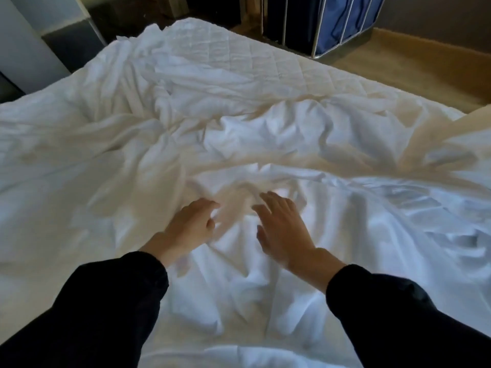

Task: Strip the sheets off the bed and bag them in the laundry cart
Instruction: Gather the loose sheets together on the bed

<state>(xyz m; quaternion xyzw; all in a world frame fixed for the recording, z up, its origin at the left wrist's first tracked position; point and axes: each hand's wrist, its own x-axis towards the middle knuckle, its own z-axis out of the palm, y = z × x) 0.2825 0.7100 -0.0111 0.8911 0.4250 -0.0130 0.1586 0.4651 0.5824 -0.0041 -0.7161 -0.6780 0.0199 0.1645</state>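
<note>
Reaching over the rumpled white sheets (239, 144) at centre, the right hand (284, 229) is spread flat; the left hand (190, 225) curls, grip unclear. At one o'clock stands the laundry cart (342, 19).

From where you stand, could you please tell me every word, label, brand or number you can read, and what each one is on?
None: no readable text shows anywhere in the head view.
The white sheets, the quilted mattress pad, the blue laundry cart and the dark sleeves show no print, tag or logo that can be made out. The picture is also somewhat blurred.
</note>
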